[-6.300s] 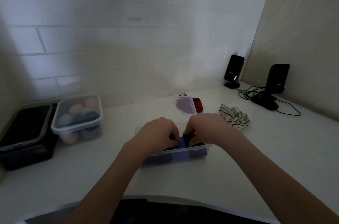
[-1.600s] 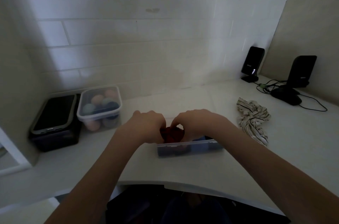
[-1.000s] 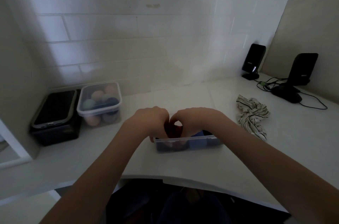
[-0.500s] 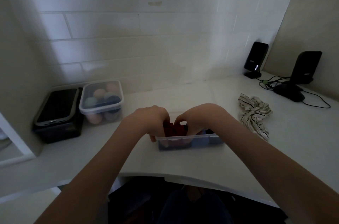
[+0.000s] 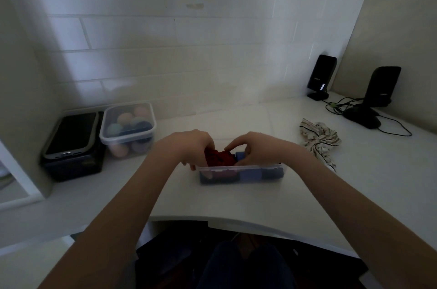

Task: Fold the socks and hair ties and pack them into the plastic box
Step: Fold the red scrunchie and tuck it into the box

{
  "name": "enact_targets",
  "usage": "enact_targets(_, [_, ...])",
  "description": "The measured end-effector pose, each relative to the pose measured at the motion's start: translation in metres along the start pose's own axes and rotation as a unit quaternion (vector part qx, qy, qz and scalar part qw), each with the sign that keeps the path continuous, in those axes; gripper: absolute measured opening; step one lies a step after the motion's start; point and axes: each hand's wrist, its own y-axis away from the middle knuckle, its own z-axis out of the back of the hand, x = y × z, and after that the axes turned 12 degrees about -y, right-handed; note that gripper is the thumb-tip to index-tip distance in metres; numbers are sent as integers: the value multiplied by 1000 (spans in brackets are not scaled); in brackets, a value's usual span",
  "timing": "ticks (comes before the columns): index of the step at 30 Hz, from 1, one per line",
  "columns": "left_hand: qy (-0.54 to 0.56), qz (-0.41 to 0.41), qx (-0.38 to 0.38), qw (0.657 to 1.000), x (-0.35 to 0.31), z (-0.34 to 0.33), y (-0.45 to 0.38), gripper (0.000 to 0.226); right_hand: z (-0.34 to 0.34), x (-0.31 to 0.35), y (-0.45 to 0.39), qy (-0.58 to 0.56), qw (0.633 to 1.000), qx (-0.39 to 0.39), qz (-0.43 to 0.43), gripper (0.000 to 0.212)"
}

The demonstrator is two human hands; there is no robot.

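Note:
A shallow clear plastic box (image 5: 241,174) sits in the middle of the white counter, with blue and dark folded pieces showing through its front wall. A dark red fabric piece (image 5: 220,157) bulges over the box's left half. My left hand (image 5: 191,146) and my right hand (image 5: 253,146) both grip this red piece from either side, fingers curled down into the box. A striped white scrunchie (image 5: 319,141) lies loose on the counter to the right of the box.
A lidded clear tub of pastel balls (image 5: 127,128) and a dark case (image 5: 73,144) stand at the left against the tiled wall. Two black speakers (image 5: 321,76) (image 5: 383,86), a mouse (image 5: 361,118) and cables fill the right corner. The counter's front edge curves near my lap.
The red piece came off the counter into both hands and has gone down into the box's left half. The view shifted left.

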Motion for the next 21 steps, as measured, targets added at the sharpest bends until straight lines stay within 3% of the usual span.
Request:
enact_targets(8, [43,-27,-95,994,21,10,22,54,6,-16,24,-81,988,-132,26,29])
enact_targets(15, [124,-58,-225,965,15,4,28,19,19,-32,42,-138,939,-309,64,11])
enact_targets(18, [142,-94,-221,960,3,0,25,13,19,-29,46,-152,936,-307,84,9])
enact_targets(21, [118,-97,-210,966,-1,-2,21,14,7,-11,38,-145,953,-230,135,11])
